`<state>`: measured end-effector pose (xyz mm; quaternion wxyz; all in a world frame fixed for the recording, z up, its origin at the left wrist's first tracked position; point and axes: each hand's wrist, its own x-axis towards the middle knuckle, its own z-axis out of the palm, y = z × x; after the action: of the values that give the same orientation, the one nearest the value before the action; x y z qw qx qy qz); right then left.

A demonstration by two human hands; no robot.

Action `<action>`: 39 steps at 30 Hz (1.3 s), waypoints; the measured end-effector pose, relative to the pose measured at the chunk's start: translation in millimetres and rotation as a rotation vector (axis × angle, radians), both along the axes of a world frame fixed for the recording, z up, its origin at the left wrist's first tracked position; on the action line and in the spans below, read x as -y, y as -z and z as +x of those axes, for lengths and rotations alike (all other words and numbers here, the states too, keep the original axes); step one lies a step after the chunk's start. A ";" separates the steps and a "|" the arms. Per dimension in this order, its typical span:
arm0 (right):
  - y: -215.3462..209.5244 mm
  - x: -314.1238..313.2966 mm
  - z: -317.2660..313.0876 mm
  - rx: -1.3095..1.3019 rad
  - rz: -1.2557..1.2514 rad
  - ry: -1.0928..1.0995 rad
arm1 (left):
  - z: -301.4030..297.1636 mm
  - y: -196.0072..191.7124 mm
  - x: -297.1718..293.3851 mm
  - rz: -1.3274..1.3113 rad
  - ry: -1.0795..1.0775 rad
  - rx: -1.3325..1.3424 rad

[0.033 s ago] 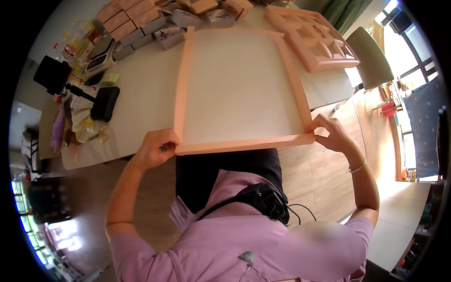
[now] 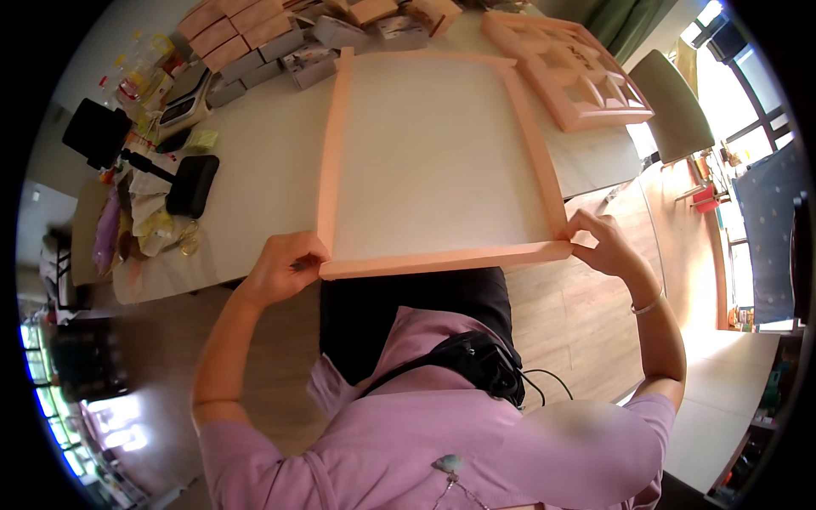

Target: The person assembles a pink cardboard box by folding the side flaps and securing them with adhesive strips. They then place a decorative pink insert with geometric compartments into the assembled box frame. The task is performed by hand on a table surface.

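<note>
A large shallow cardboard box lid or tray (image 2: pixel 442 257) lies in front of me, with peach folded sides around a pale flat panel (image 2: pixel 438 153). Its near edge reaches the table's front edge, above my lap. My left hand (image 2: pixel 289 265) pinches the near left corner, fingers closed; a small dark patch shows beside the fingers, and I cannot make out what it is. At the near right corner, my right hand (image 2: pixel 599 240) grips the peach side between thumb and curled fingers. Both far corners rest untouched on the table.
A peach divided tray (image 2: pixel 578 72) lies at the far right. Stacked peach and grey small boxes (image 2: pixel 246 42) line the back. To the left are a black stand (image 2: pixel 191 185), a scale (image 2: pixel 183 102), bottles (image 2: pixel 132 85) and wrappers. A chair (image 2: pixel 671 102) stands beyond the right edge.
</note>
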<state>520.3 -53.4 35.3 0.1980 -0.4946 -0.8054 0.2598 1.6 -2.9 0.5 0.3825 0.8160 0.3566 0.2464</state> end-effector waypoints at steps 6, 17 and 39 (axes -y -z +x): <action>6.1 7.1 -10.0 -0.027 0.043 0.005 | -0.8 -14.8 0.1 -0.090 0.034 0.019; -5.7 18.7 -15.3 0.077 0.073 -0.079 | 3.4 -9.2 7.3 -0.030 -0.019 -0.009; 30.2 9.1 -29.0 -0.028 0.355 0.171 | 36.0 -3.2 6.8 0.562 -0.210 -0.251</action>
<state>491.3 -62.4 5.1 0.3147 -0.5148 -0.7908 0.1027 37.6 -9.7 3.7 0.0678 0.8725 0.4012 0.2706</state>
